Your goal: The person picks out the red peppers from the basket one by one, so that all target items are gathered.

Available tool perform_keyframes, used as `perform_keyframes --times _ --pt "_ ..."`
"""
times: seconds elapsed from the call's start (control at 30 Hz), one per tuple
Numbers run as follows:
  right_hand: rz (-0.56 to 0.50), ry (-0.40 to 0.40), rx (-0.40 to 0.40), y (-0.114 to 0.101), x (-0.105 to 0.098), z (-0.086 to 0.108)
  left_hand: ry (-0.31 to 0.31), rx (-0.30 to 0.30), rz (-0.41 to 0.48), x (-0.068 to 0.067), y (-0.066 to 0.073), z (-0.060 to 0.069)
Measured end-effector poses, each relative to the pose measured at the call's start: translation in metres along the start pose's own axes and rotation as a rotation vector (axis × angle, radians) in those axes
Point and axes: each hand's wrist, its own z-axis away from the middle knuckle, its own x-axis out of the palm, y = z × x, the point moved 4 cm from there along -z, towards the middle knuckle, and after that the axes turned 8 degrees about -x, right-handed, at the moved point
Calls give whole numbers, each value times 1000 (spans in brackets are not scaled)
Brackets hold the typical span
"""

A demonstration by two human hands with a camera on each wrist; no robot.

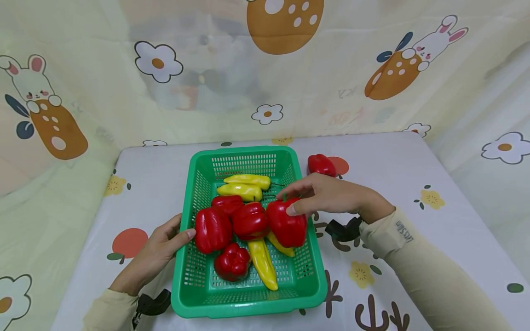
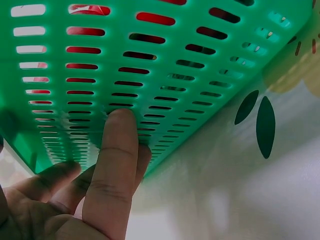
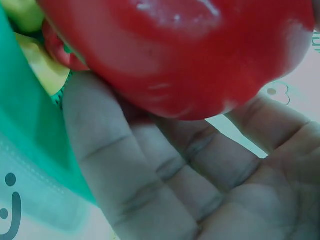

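holding a red pepper (image 1: 285, 227) in right grip (image 1: 333, 194), left grip (image 1: 159, 248) clasping the green basket (image 1: 248, 311) at its side.

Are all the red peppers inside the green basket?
No, one red pepper lies outside the basket, on the tablecloth.

Reads as a makeshift curtained booth; whether it's in a home or a lab, I can't tell. Printed cloth (image 1: 339, 108) hangs behind the tabletop (image 1: 385, 161) and along both sides, cartoon rabbits (image 1: 35, 85) and white flowers (image 1: 158, 50) on it. Tabletop wears its own pale cover (image 1: 455, 239): yellow flowers (image 1: 432, 199), round fruit (image 1: 129, 242), brown lettering (image 1: 371, 315). Green basket (image 1: 248, 311) of peppers (image 1: 213, 230) looks kitchen-ish, but black gear (image 1: 343, 231) at the person's (image 1: 439, 276) wrists, inside cloth walls, says recording setup.
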Motion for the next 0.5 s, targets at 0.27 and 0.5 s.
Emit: perform_keyframes --times 0.27,0.5 --pt "-34 76 3 8 -12 4 -6 -1 2 0 0 0" --pt "-51 140 6 14 -21 6 -14 -8 12 -1 0 0"
